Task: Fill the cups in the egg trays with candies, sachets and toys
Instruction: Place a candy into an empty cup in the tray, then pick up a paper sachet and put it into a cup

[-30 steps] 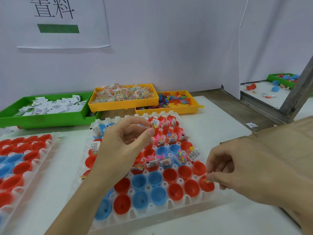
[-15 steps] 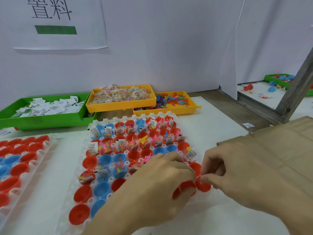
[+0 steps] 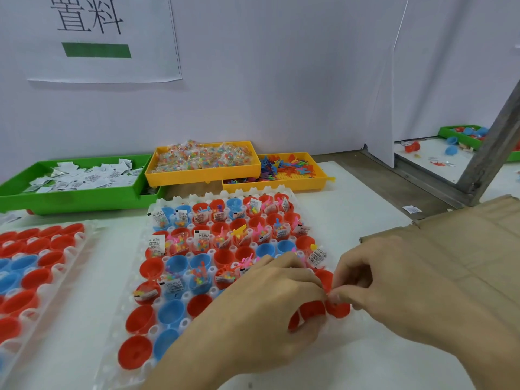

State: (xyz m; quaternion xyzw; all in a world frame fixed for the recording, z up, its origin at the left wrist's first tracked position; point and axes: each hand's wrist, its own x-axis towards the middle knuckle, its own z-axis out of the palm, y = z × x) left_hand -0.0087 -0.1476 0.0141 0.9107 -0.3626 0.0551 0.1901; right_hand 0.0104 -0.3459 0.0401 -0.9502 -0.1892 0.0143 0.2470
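the worktop carries everything, and the middle egg tray lies on it with its far rows filled and its near rows of red and blue cups mostly bare. a second egg tray of unfilled cups lies to the left, well apart. both hands meet over the near right corner: the right hand is curled, thumb and forefinger pinched together at a red cup; what is pinched cannot be told. the left hand is curled beside it, fingertips touching the same spot, its hold hidden.

the step in hand is judged to be the dropping of a small piece into that corner cup. it is best released low, right over the mouth, so that nothing bounces into a neighbour, and the light tray should be steadied.

the cup sits at the tray's very edge, with a cardboard flap just beside on the right; little room is left there. open worktop is seen behind, toward the green bin of sachets and the two yellow bins, where reaching is free.
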